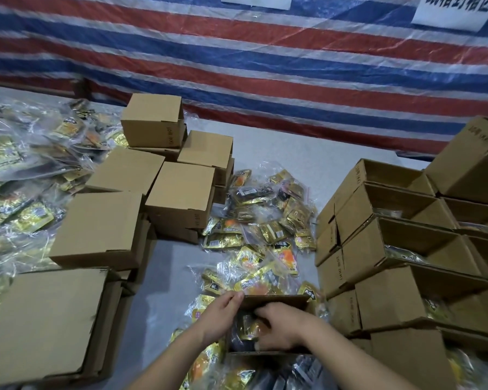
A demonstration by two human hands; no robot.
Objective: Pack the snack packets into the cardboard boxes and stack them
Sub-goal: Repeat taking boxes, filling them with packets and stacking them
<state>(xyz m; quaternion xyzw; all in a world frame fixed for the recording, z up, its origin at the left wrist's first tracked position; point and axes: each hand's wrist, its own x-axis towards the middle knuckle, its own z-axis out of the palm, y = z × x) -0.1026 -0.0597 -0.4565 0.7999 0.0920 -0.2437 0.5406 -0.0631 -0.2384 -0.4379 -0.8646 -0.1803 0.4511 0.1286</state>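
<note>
A small open cardboard box (276, 301) sits low in the middle, with gold and black snack packets (247, 327) inside. My left hand (223, 312) holds the box's left wall, fingers curled over its far corner. My right hand (283, 326) is down inside the box, its fingers curled over the packets there. Loose gold snack packets (265, 229) in clear bags lie on the grey surface just beyond the box and around it.
Closed cardboard boxes (181, 192) stand stacked at left and centre. Open boxes (392, 235) holding packets are stacked in rows on the right. A big heap of bagged packets (20, 175) fills the far left. A striped tarp (265, 66) hangs behind.
</note>
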